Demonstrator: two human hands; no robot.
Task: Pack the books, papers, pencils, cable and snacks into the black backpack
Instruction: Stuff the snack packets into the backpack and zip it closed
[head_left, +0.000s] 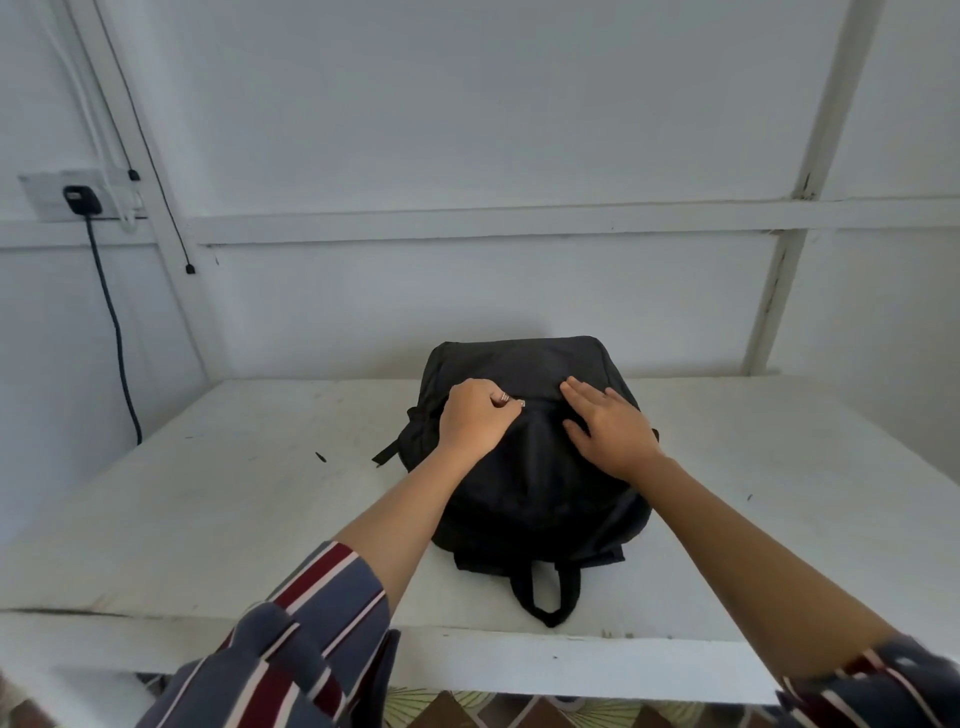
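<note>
The black backpack (530, 457) lay flat on the white table (218, 499), right of centre, its carry loop at the near edge. The left hand (475, 418) pinched the metal zipper pull (511, 401) on the front panel. The right hand (610, 428) rested flat on the fabric just beside it, fingers straight. No books, papers, pencils, cable or snacks were visible. Judged step: working a zipper. Next, the pull wanted a steady draw along its track while the flat hand kept the fabric taut.
</note>
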